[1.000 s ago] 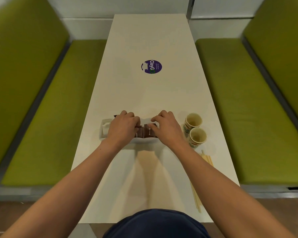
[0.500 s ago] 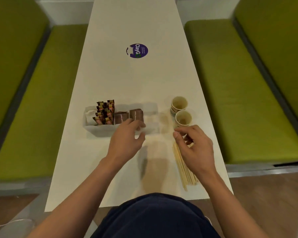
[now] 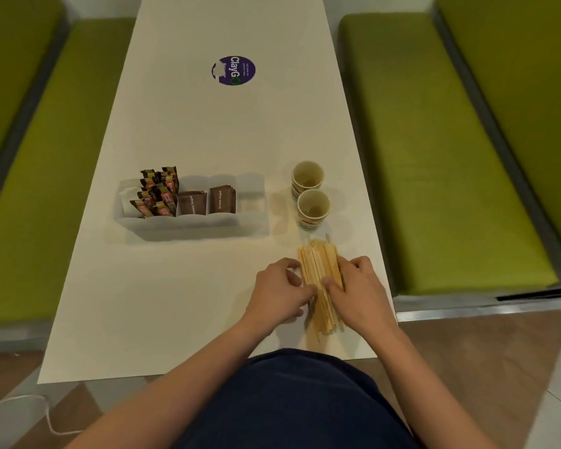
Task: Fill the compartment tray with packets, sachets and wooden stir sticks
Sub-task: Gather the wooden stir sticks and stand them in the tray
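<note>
A white compartment tray (image 3: 191, 225) stands on the table. From left to right it holds white sachets (image 3: 127, 197), upright brown and orange stick packets (image 3: 157, 192), and two stacks of brown packets (image 3: 206, 201). Its rightmost compartment (image 3: 252, 202) holds something pale that I cannot make out. A bundle of wooden stir sticks (image 3: 319, 270) lies flat near the table's front right edge. My left hand (image 3: 280, 291) presses against the bundle's left side and my right hand (image 3: 358, 291) against its right side, fingers closed on the sticks.
Two paper cups (image 3: 310, 196) stand right of the tray, just beyond the sticks. A round purple sticker (image 3: 234, 70) sits farther along the white table (image 3: 182, 303). Green bench seats (image 3: 434, 157) flank both sides. A white cable (image 3: 30, 403) lies on the floor at lower left.
Both hands left the tray's brown packets and moved back and right to the stir sticks. They now squeeze the bundle together from both sides. The view tilted down.
</note>
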Demonstrator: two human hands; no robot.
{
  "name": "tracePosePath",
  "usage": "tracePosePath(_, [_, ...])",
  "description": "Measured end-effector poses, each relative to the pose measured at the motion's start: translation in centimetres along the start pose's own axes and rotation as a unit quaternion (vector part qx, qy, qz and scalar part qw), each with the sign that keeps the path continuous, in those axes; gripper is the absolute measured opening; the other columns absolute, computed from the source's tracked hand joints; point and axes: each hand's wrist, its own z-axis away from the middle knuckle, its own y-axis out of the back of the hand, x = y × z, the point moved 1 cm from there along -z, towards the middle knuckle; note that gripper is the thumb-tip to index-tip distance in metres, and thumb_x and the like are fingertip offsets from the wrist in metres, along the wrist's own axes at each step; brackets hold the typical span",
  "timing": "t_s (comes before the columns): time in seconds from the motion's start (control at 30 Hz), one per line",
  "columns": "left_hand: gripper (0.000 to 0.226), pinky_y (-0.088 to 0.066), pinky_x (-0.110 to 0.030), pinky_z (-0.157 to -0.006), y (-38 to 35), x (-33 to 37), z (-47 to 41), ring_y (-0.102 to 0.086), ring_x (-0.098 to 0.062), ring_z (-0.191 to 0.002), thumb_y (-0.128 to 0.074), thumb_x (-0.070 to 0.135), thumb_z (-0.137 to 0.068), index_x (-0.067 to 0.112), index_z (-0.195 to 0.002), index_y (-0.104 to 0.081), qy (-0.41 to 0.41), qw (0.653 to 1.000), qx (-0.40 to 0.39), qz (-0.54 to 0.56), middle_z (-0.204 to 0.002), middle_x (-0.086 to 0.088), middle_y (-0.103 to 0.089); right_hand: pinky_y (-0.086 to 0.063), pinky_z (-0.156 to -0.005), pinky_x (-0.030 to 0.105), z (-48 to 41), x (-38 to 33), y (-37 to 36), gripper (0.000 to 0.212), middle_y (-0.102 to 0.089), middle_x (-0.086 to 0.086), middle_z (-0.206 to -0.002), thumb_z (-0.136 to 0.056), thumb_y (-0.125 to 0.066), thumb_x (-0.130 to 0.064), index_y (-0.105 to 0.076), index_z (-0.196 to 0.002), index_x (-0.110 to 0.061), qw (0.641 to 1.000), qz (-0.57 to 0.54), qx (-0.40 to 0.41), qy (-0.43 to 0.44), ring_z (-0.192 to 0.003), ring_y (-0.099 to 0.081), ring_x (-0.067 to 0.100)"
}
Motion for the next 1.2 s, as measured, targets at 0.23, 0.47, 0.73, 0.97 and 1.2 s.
tracePosePath(0.23, [0.028,-0.064,-0.044,-0.073,0.3,-0.6,-0.7,-0.073,-0.016,-0.082,-0.080,0.022,-0.079,0.031,-0.104,-0.073,-0.038,0.998,0.056,0.020,-0.089,0.012,-0.071,-0.052,-0.081,0.031,-0.1,-2.3,-2.1,0.032,-0.045,-0.002,-0.112,-0.106,-0.042,-0.034,-0.053,-0.133,-0.021,0.998,-0.013,-0.021,0.059,-0.089,-0.057,0.016])
tracePosePath(0.47, [0.020,-0.064,-0.040,-0.060,4.8,-1.9,-1.1,-0.074,-0.022,-0.075,-0.078,0.010,-0.083,0.021,-0.100,-0.076,0.027,0.987,0.128,0.094,-0.085,0.000,-0.074,-0.053,-0.082,0.034,-1.6,-6.8,-3.8,0.038,-0.045,0.001,-0.115,-0.106,-0.040,-0.038,-0.051,-0.136,-0.017,0.992,-0.013,-0.052,0.112,-0.088,-0.058,0.020])
tracePosePath(0.73, [0.011,-0.065,-0.040,-0.064,6.6,-2.8,-1.8,-0.073,-0.019,-0.075,-0.078,0.025,-0.085,0.024,-0.094,-0.073,0.026,0.983,0.167,0.074,-0.082,0.002,-0.074,-0.050,-0.079,0.034,-3.2,-8.1,-3.9,0.035,-0.051,0.000,-0.106,-0.106,-0.041,-0.044,-0.065,-0.116,-0.021,0.991,-0.003,-0.052,0.127,-0.087,-0.058,0.019])
tracePosePath(0.97, [0.016,-0.064,-0.039,-0.062,7.1,-3.2,-2.4,-0.074,-0.018,-0.065,-0.079,0.020,-0.083,0.014,-0.098,-0.078,0.028,0.981,0.186,0.045,-0.074,-0.001,-0.075,-0.055,-0.080,0.035,-4.2,-7.5,-3.0,0.034,-0.076,-0.004,-0.095,-0.096,-0.059,-0.049,-0.079,-0.105,-0.024,0.995,-0.032,-0.023,0.089,-0.090,-0.068,0.021])
tracePosePath(1.2, [0.010,-0.064,-0.038,-0.059,8.0,-3.5,-2.8,-0.075,-0.021,-0.071,-0.074,0.015,-0.086,0.011,-0.094,-0.080,0.060,0.978,0.181,0.079,-0.082,-0.007,-0.076,-0.058,-0.078,0.036,-5.5,-7.5,-2.1,0.017,-0.075,-0.008,-0.078,-0.084,-0.072,-0.037,-0.082,-0.082,-0.023,0.995,-0.088,-0.038,0.022,-0.079,-0.069,0.015])
